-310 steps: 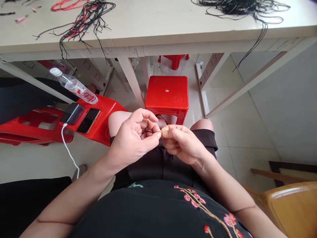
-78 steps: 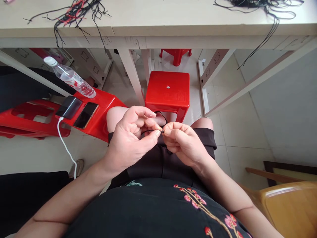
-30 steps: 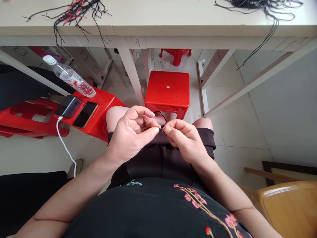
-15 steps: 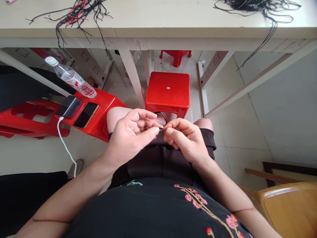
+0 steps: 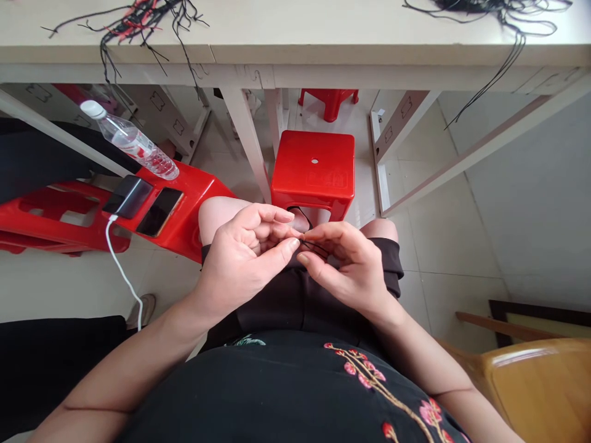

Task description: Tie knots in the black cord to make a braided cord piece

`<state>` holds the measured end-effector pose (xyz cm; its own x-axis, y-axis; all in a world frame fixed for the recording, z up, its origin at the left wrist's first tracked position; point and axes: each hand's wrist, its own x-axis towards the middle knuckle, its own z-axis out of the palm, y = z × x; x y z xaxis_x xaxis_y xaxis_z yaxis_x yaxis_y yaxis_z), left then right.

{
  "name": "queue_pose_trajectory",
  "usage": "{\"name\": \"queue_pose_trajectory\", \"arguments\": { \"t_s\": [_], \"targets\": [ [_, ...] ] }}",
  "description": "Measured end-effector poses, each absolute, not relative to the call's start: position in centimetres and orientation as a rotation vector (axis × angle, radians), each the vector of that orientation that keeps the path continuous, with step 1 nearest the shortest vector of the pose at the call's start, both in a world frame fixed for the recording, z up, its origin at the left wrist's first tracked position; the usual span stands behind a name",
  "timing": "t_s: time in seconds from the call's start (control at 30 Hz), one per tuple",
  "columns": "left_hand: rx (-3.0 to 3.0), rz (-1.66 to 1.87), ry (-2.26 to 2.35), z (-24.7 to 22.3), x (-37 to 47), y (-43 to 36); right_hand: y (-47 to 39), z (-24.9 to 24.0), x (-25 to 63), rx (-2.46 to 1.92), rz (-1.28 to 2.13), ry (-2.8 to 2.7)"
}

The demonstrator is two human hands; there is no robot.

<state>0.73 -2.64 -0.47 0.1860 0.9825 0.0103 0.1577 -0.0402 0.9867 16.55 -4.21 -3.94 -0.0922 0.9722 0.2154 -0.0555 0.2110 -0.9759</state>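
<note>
Pinching a thin black cord (image 5: 314, 246) above the lap between thumb and forefinger of the left hand (image 5: 252, 252), palm turned inward. Holding the right hand (image 5: 351, 264) just beside it, thumb parted from forefinger with cord passing between, leaving any grip by the curled fingers impossible to tell. Showing farther off, on a red stool (image 5: 198, 186), a phone (image 5: 160, 212) and a bottle (image 5: 138, 147) bearing a red-printed label, too small for reading. Displaying farthest away, on a pale tabletop (image 5: 295, 24), tangled cords (image 5: 138, 21).

A black top (image 5: 258, 387) embroidered with red and pink blossoms (image 5: 364, 381) is worn with dark shorts (image 5: 286, 301).
</note>
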Motion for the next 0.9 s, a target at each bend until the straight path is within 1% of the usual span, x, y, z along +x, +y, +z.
{"name": "queue_pose_trajectory", "arguments": {
  "t_s": [0.1, 0.17, 0.37, 0.43, 0.5, 0.57, 0.77, 0.83, 0.9],
  "targets": [
    [1.449, 1.002, 1.183, -0.29, 0.70, -2.68, -4.20, -3.96, 16.59, -1.052, 0.919, -1.459],
    [1.464, 1.008, 1.192, -0.16, 0.72, -2.74, -4.20, -3.89, 16.60, -1.062, 0.970, -1.416],
    [1.460, 1.003, 1.177, 0.05, 0.90, -2.83, -3.75, -3.72, 16.51, -0.870, 1.805, -0.844],
    [1.451, 0.990, 1.170, 0.02, 0.93, -2.76, -3.50, -3.68, 16.45, -0.789, 1.966, -0.701],
    [1.444, 0.982, 1.167, -0.07, 0.90, -2.67, -3.39, -3.72, 16.38, -0.761, 2.026, -0.642],
    [1.448, 0.985, 1.163, -0.18, 0.86, -2.56, -3.47, -3.84, 16.31, -0.807, 1.965, -0.672],
    [1.471, 1.048, 1.143, -0.26, 1.12, -2.49, -4.04, -3.92, 16.12, -0.979, 1.527, -0.981],
    [1.479, 1.077, 1.125, -0.24, 1.39, -2.57, -3.99, -3.79, 16.04, -0.995, 1.486, -1.020],
    [1.497, 1.114, 1.091, -0.25, 1.69, -2.66, -3.79, -3.71, 15.97, -0.971, 1.549, -0.960]
  ]
}}
